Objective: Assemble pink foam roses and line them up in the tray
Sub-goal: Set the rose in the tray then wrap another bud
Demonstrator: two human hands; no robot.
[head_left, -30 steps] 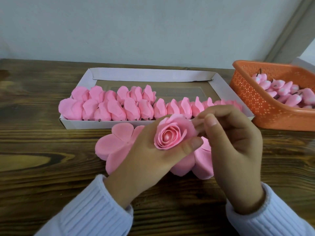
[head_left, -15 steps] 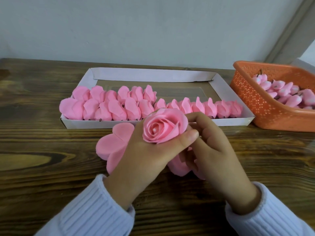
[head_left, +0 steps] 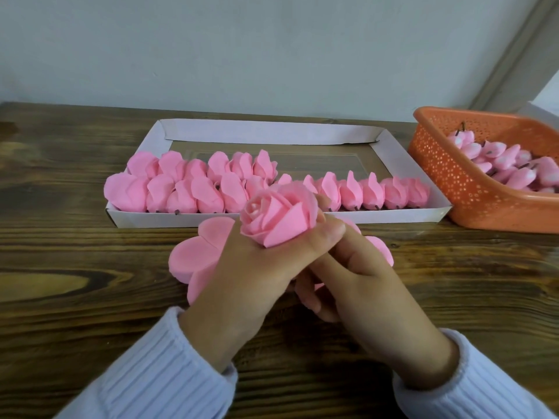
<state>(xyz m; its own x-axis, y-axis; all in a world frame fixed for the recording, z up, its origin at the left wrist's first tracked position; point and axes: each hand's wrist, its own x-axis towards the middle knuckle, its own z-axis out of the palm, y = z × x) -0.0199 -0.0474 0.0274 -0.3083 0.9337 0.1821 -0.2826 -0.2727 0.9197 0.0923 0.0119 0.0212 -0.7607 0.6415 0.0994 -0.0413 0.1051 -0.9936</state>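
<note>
pink foam rose [head_left: 278, 217] is held up above the table [head_left: 75, 267], just in front of the white tray [head_left: 393, 215]. left hand [head_left: 242, 276] grips it, fingers curled behind the bloom and thumb pressed across its lower front. right hand [head_left: 363, 282] tucks under that thumb, fingers bent toward the rose's base; whether they pinch it i cannot tell. finished roses [head_left: 193, 192] lie in rows in the tray. flat petal pieces [head_left: 196, 252] lie on the table beneath the hands. an orange basket [head_left: 453, 182] of buds [head_left: 514, 167] stands right of the tray.
</note>
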